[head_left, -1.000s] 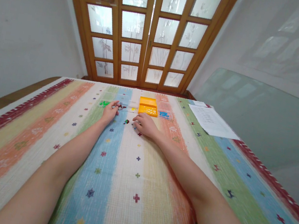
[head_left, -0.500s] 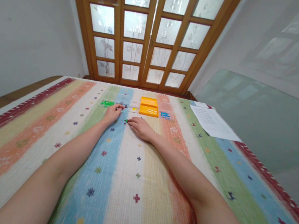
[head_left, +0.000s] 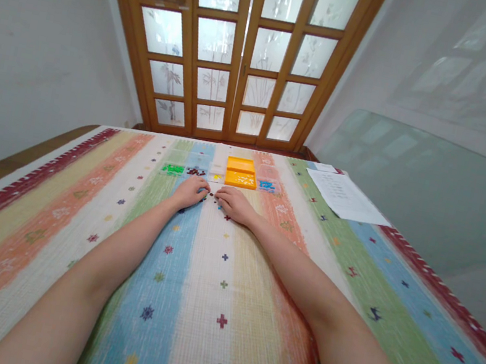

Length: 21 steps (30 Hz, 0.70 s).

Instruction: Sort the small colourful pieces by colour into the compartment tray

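My left hand (head_left: 191, 192) rests low over the tablecloth with its fingers curled and pressed together. Facing it, my right hand (head_left: 235, 205) lies on the cloth, fingers also bunched toward their tips. A small dark piece (head_left: 211, 194) shows in the narrow gap between the two hands. Other tiny bits, dark and bluish, peek out by the fingertips. What either hand pinches is hidden or too small to name. Just beyond the hands, small dark brown-red pieces (head_left: 196, 172) sit in a clear box, and a few yellow pieces (head_left: 216, 177) lie in another.
An orange case (head_left: 242, 170) stands with its lid up and pale pieces inside. Green pieces (head_left: 173, 169) fill a clear box at left; blue pieces (head_left: 267, 185) are at right. Paper sheets (head_left: 346, 196) lie on the striped tablecloth (head_left: 199, 325). Glazed doors (head_left: 244, 69) stand behind.
My left hand has come back from the box of dark pieces toward me and right, close to my right hand. The right hand has shifted slightly right; the green bit at its fingertips no longer shows.
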{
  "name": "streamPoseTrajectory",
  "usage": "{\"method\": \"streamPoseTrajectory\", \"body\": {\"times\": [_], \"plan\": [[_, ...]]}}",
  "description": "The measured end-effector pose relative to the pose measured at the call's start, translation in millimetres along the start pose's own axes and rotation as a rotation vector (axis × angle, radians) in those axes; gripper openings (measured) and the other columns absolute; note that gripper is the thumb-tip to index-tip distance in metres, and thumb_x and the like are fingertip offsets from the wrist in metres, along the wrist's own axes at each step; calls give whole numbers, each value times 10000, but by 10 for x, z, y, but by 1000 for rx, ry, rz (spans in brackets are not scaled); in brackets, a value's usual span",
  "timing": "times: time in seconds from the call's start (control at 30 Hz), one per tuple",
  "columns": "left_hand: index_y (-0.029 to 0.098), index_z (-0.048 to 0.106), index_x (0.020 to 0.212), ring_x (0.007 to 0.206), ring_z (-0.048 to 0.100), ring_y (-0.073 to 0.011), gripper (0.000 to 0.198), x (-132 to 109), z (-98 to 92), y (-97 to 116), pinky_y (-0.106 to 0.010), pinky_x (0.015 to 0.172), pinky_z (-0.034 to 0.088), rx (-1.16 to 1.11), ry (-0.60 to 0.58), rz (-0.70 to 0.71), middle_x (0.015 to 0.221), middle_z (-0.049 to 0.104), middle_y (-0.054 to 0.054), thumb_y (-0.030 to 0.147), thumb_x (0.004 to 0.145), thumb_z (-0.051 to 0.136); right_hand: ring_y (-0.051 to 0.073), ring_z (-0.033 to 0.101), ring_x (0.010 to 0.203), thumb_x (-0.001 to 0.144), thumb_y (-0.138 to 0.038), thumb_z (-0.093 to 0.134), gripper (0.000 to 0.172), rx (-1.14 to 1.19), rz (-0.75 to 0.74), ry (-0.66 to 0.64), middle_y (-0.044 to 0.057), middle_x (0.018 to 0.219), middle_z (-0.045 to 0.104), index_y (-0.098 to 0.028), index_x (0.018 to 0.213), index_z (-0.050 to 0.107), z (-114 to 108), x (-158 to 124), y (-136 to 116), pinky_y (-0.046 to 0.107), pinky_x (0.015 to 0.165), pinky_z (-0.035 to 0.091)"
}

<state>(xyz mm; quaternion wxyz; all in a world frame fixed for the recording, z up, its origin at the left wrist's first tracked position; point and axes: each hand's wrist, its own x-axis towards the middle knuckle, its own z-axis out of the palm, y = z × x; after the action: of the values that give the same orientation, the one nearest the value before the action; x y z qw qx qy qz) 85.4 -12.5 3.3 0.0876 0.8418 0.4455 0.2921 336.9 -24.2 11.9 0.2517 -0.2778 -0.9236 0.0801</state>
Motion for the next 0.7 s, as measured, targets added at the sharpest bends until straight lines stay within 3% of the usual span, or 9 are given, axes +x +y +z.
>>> {"method": "streamPoseTrajectory", "body": {"times": [0.47, 0.7], "plan": [[204, 804, 1070, 1161, 645, -279, 310, 0, -15, 25, -448, 1107, 468, 15, -3, -15, 1184, 760, -111, 213, 985, 507, 243, 640, 1112, 1071, -280, 552, 272, -6, 117, 137, 124, 1150, 761, -167, 1100, 798, -54, -56, 191, 400, 1046, 468], [215, 796, 976, 1068, 651, -288, 203, 0, -54, 83, -444, 1051, 482, 70, -31, -14, 1046, 764, -104, 220, 930, 598, 246, 641, 1106, 1069, -282, 555, 268, -8, 114, 123, 117, 1141, 762, -177, 1096, 800, -61, -57, 173, 402, 1037, 469]]}}
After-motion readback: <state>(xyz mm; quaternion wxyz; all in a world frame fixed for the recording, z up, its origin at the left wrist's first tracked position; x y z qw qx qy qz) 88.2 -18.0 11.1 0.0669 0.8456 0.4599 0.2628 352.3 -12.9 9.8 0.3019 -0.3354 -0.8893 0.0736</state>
